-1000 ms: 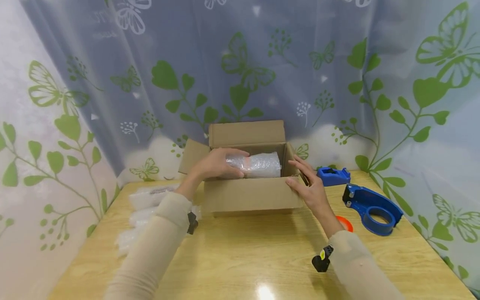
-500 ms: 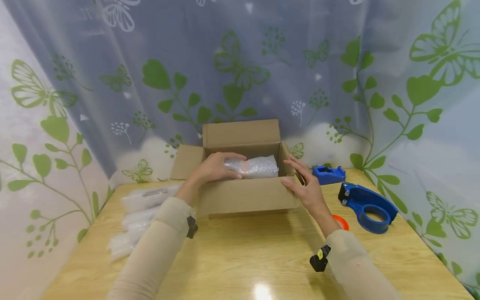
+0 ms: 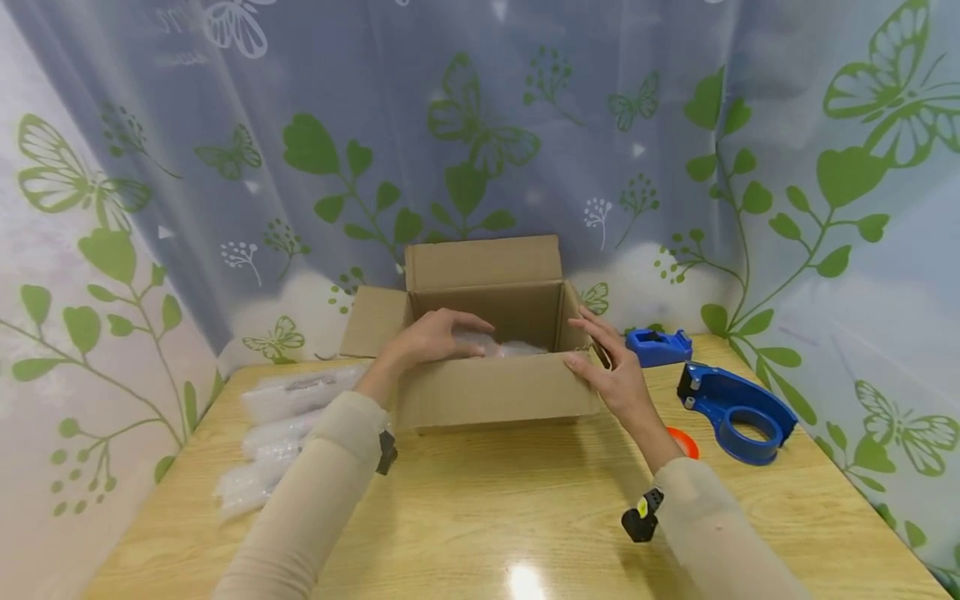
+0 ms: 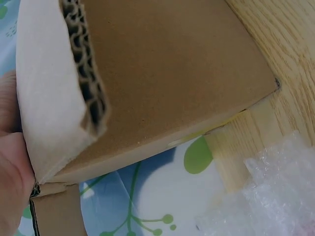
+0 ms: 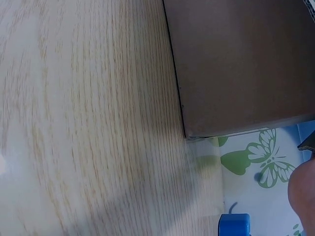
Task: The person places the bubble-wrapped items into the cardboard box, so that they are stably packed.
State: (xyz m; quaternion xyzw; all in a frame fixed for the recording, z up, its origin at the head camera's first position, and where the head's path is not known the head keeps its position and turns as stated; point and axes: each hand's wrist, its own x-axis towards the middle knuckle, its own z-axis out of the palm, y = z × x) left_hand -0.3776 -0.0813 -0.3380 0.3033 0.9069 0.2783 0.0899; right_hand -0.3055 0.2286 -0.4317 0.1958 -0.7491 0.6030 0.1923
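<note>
An open cardboard box (image 3: 495, 392) stands at mid-table in the head view, its back and left flaps raised and its front flap folded outward. Inside it, a bubble-wrapped bundle (image 3: 522, 349) lies low, mostly hidden by the front wall. My left hand (image 3: 438, 335) reaches over the left front corner and holds the bundle's left end between thumb and fingers. At the right front corner, my right hand (image 3: 617, 379) grips the box, thumb at the front and fingers along the right side. The left wrist view has the box's side (image 4: 182, 64) and a torn flap edge close up.
Several bubble-wrapped bundles (image 3: 300, 393) lie left of the box, partly behind my left forearm. To the right are a small blue tape dispenser (image 3: 660, 348), a blue hand-held packing tape dispenser (image 3: 742, 421) and an orange ring (image 3: 686, 442). A patterned curtain (image 3: 360, 83) hangs behind.
The bubble-wrapped bundle has sunk deeper into the box, with my left hand lowering along with it. My right hand stays at the box's right corner.
</note>
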